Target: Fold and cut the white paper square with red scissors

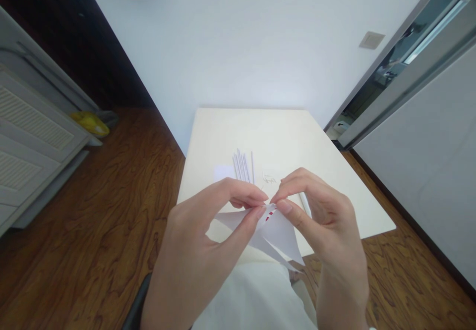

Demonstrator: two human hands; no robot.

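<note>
Bare left hand [201, 250] and right hand [327, 231], apparently white clothing (lap only).

We cannot read the small red marks on the folded white paper [277, 231], pinched between our left hand [208, 241] and right hand [327, 226], whose fingers hide its upper edge, while both wrists run off the bottom edge and the table's small scraps [268, 178] stay too faint to identify.
</note>
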